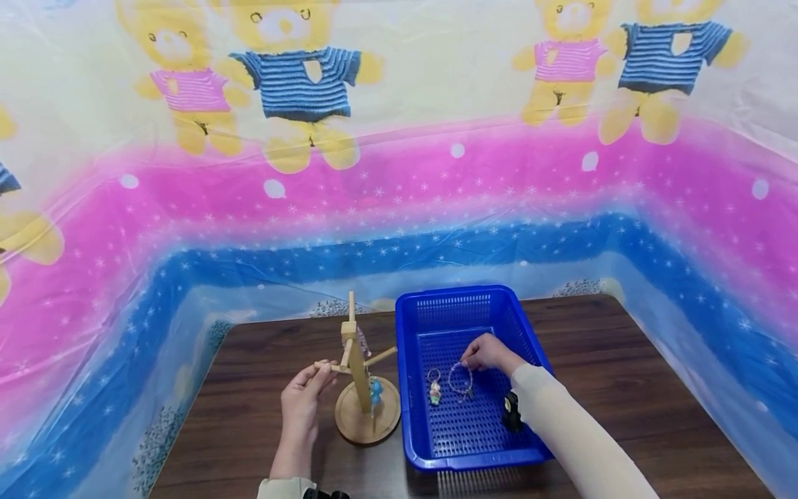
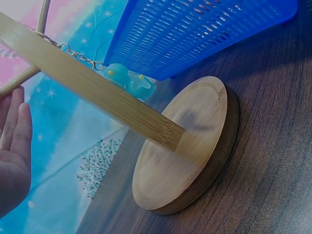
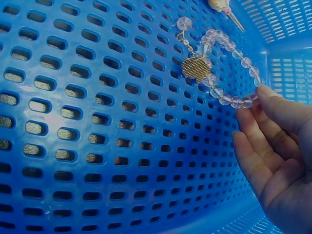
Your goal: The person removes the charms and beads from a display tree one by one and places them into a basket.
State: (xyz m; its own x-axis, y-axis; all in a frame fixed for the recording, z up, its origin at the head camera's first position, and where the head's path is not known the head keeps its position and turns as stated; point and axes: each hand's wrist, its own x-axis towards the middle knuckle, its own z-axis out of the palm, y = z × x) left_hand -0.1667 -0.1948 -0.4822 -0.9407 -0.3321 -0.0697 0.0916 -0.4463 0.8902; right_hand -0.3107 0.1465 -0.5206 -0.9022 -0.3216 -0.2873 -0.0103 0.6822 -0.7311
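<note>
My right hand (image 1: 490, 352) is inside the blue basket (image 1: 408, 430), pinching a bracelet of clear, pinkish beads (image 3: 246, 62) between thumb and fingertips. A gold flower-shaped charm (image 3: 196, 68) and a single bead dangle from the bracelet. To the left of the basket stands a wooden rack (image 1: 358, 378) with pegs and a round base (image 2: 195, 112). My left hand (image 1: 302, 398) holds the end of one of its left pegs (image 1: 330, 368) with thumb and fingers. On the rack hangs a blue figure keychain (image 2: 117, 73) by a metal chain, and a beaded piece (image 1: 363, 342) shows behind the post.
A keychain with a small colourful figure (image 1: 434, 395) lies in the basket, left of the bracelet. The basket and rack stand on a dark wooden table (image 1: 249, 388). Behind the table hangs a printed cloth (image 1: 399, 180) with bears and coloured bands.
</note>
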